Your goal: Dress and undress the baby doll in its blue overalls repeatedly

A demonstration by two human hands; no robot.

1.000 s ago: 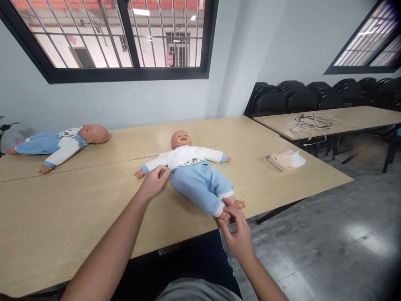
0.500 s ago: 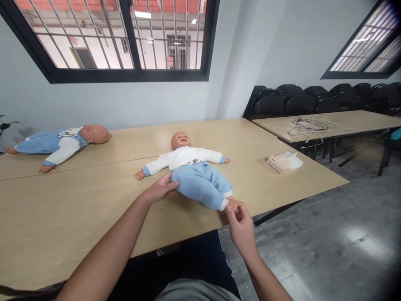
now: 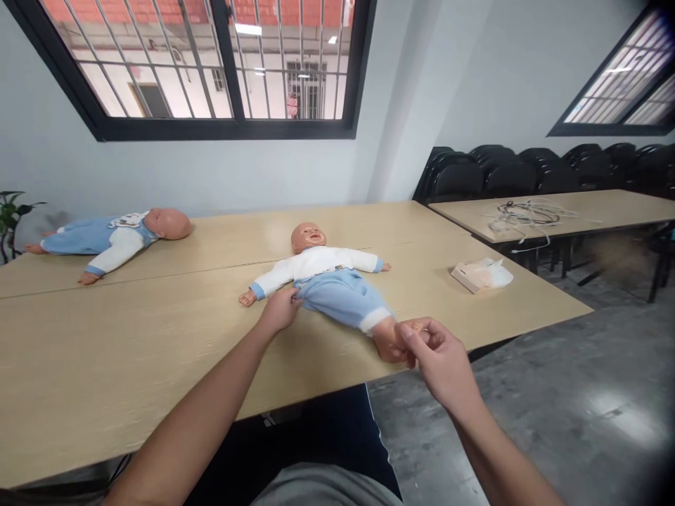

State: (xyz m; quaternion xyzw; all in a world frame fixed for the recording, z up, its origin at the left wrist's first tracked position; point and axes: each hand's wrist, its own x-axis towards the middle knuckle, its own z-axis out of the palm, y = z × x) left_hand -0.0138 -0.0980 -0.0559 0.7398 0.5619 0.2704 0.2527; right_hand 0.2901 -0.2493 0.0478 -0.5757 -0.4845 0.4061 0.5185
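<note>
Blue-trousered baby doll lies face-up on the wooden table, head toward the far wall, feet at the near right edge. Left hand pinches the trouser waist at the doll's hip; right hand is clenched around the doll's bare feet. Second doll lies far left, tissue pack to the right.

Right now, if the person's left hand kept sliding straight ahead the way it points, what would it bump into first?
The left hand already touches the near doll at the waist of its blue trousers, below the white sleeve. Going on, it would likely press into the doll's body; the bare table lies beyond, though depth is hard to judge.
</note>
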